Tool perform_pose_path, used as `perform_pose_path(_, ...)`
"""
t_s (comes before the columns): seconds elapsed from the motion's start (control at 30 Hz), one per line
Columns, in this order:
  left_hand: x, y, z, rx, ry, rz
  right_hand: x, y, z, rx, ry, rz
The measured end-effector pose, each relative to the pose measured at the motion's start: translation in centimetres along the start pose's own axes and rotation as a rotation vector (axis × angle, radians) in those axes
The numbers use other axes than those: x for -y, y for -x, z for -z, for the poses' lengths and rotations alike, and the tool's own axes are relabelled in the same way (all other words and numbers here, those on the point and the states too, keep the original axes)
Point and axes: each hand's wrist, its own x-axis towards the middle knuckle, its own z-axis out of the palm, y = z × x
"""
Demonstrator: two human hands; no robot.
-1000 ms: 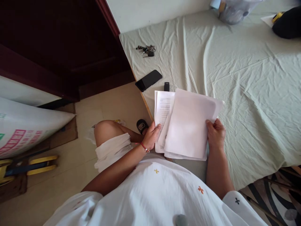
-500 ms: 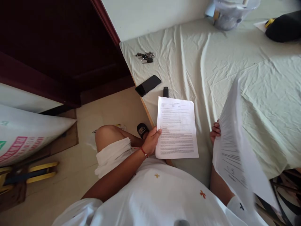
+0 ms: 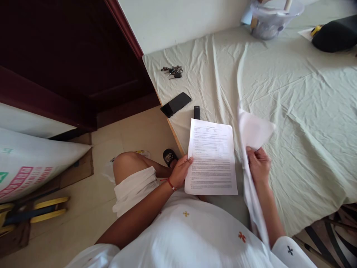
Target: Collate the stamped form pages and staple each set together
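My left hand (image 3: 180, 172) pinches the left edge of a printed sheet (image 3: 213, 160), thumb on top. Small lines of text cover its face, and it lies partly over the table edge above my lap. My right hand (image 3: 259, 165) is closed on a second bunch of paper (image 3: 255, 128), seen nearly edge-on and blurred along its lower part. How many sheets are in it I cannot tell. Just beyond the printed sheet's top edge is a small black device (image 3: 196, 112), and a black phone (image 3: 176, 104) rests to its left.
A pale green cloth (image 3: 301, 123) covers the table. On it are a bunch of keys (image 3: 173, 72), a clear plastic tub (image 3: 269, 26) and a black object (image 3: 334, 35). Left on the floor stand a white printed sack (image 3: 36, 163) and a yellow-and-black object (image 3: 36, 210).
My right hand has swung the second paper leftward, close to the printed sheet, turning it edge-on. My left hand keeps its hold on the printed sheet. The view has shifted slightly.
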Motion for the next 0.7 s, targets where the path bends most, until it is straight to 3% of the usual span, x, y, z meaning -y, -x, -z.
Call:
perform_pose_path(0.13, 0.2, 0.3, 0.2, 0.037, -0.02, 0.017, 0.4, 0.1, -0.7, 0.01, 0.255, 0.039)
perform_pose_path(0.27, 0.2, 0.2, 0.5, 0.003, -0.153, -0.071, 0.6, 0.2, -0.7, 0.03, 0.398, 0.086)
perform_pose_path(0.43, 0.9, 0.0, 1.0, -0.119, -0.164, -0.095, 0.0, 0.3, -0.7, 0.038, 0.387, 0.073)
perform_pose_path(0.7, 1.6, -0.3, 1.3, -0.187, -0.111, -0.081, -0.6, 0.2, -0.7, 0.107, 0.238, 0.026)
